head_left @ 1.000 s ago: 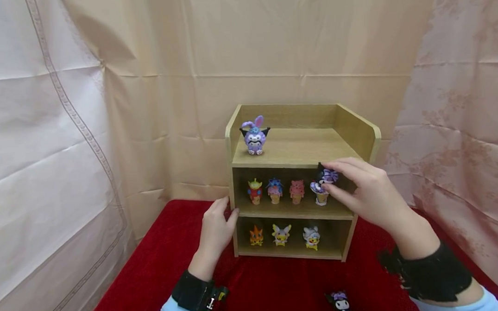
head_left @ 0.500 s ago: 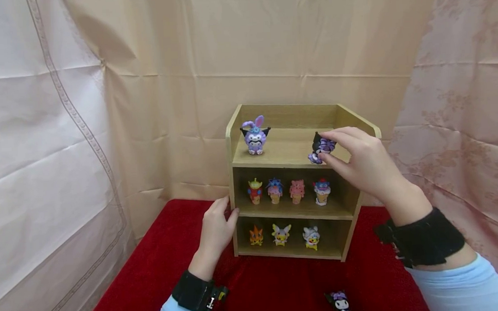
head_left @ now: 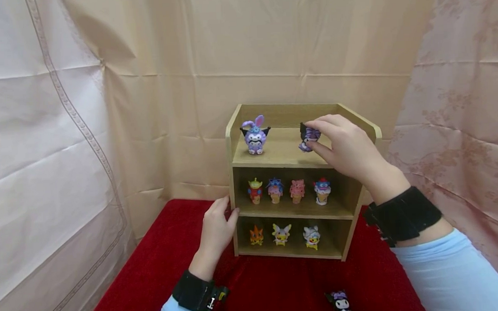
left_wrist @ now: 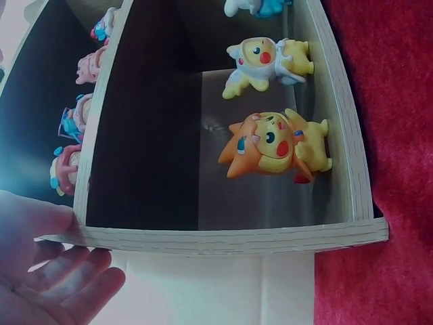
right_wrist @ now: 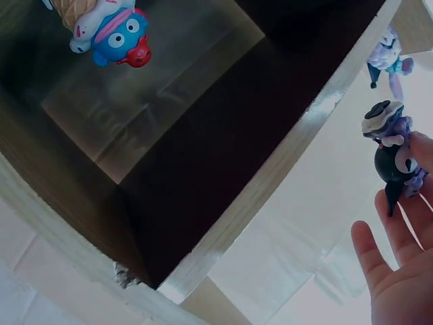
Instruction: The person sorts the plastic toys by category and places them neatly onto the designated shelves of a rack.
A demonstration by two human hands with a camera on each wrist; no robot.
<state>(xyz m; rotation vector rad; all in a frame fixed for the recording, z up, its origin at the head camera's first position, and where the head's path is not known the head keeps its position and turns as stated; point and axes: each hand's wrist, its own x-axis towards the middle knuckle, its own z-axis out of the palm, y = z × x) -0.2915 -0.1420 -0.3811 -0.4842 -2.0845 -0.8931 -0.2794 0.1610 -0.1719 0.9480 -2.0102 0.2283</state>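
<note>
My right hand (head_left: 349,146) pinches a small black-and-purple figurine (head_left: 309,135) between thumb and fingers, over the top board of a wooden display shelf (head_left: 284,147). In the right wrist view the held figurine (right_wrist: 392,161) shows a black pointed hood and a purple bow, its base close above the board. To its left on the same level stands a lavender figurine (head_left: 255,140) with bunny ears. My left hand (head_left: 216,226) holds the shelf's left side panel, thumb at the front edge and fingers along the outside, as the left wrist view shows.
Several ice-cream-cone figurines (head_left: 297,191) line the middle level. Yellow costumed figurines, one with an orange hood (left_wrist: 264,145), stand on the bottom level. Another black-and-purple figurine (head_left: 342,304) lies on the red cloth (head_left: 275,289) near the front. Beige curtains (head_left: 167,108) hang behind.
My right hand has lifted the black-and-purple figurine from in front of the middle level up to the top level, then moved it left and inward. The left hand stays put.
</note>
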